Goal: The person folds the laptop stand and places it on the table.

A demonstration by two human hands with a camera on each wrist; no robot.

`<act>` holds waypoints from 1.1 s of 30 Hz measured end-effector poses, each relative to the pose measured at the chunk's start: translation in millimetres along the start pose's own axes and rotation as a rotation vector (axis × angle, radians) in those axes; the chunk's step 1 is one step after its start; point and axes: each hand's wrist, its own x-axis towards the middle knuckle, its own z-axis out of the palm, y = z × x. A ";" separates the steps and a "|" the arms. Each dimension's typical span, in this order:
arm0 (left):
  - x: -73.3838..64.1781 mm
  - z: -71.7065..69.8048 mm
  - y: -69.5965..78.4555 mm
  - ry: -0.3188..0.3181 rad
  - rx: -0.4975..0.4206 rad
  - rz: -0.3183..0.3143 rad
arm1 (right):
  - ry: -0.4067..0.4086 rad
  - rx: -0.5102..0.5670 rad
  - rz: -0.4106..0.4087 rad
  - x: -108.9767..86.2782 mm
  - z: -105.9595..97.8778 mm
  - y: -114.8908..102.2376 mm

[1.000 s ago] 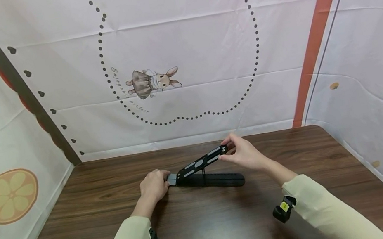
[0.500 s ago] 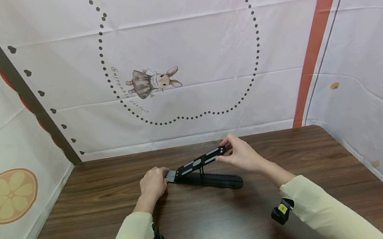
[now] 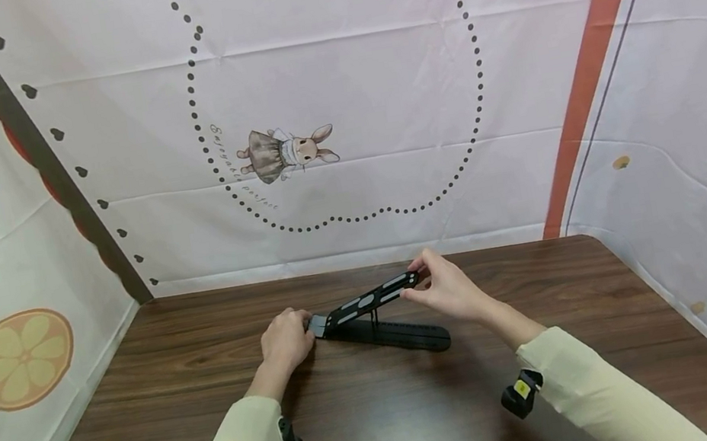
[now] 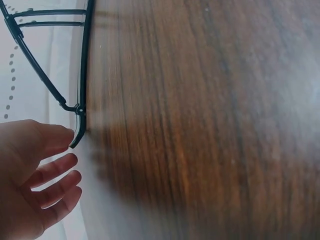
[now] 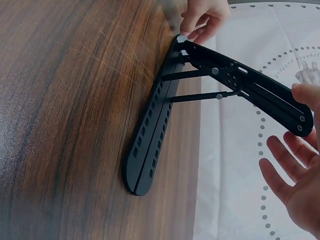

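Observation:
A black folding laptop stand (image 3: 366,301) with grey pads stands partly unfolded on the table, its upper arm tilted up to the right. Its long base (image 3: 409,335) lies on the tabletop; a row of slots (image 5: 145,127) shows in the right wrist view. Two thin struts (image 5: 190,75) join base and arm. My left hand (image 3: 285,339) pinches the lip at the stand's hinged end, thumb at the tip in the left wrist view. The raised end is pinched between thumb and finger of my right hand (image 3: 447,284), whose other fingers spread free in the right wrist view.
The brown wood-grain table (image 3: 384,416) ends at a pale printed cloth (image 3: 334,100) behind and on both sides. Black wrist cameras sit on both cuffs, the right one (image 3: 522,393) above the tabletop.
Over the first half second the stand shifts slightly left, and its base end swings a little nearer to me. Both hands keep their hold; the head view moves slightly.

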 end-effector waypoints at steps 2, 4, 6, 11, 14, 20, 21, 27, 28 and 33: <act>-1.9 -1.4 0.0 0.003 -0.005 0.012 | 0.001 0.008 0.003 -0.5 0.1 0.2; -4.0 -3.1 0.5 0.010 -0.009 0.024 | 0.000 0.021 0.004 -0.9 0.0 0.3; -6.1 -5.0 1.7 0.016 -0.018 0.034 | -0.002 0.037 0.004 -1.2 0.0 0.1; -9.1 -7.5 9.4 0.016 -0.056 0.068 | -0.004 0.070 0.010 -2.1 0.0 1.1; -10.7 -7.2 16.6 -0.005 -0.093 0.085 | 0.003 0.068 -0.006 -2.8 1.2 3.0; -13.2 -2.6 28.3 -0.018 -0.147 0.095 | 0.028 0.045 -0.056 -3.9 4.8 4.9; -12.7 -1.9 29.3 -0.010 -0.150 0.092 | 0.030 0.042 -0.059 -4.0 4.9 4.7; -10.1 0.3 31.9 0.057 -0.174 0.055 | 0.028 0.045 -0.072 -5.5 4.1 5.2; -10.0 0.3 32.3 0.063 -0.176 0.052 | 0.030 0.047 -0.081 -5.9 4.0 5.8; -9.9 0.5 33.3 0.069 -0.186 0.054 | 0.037 0.048 -0.152 -8.7 5.2 11.6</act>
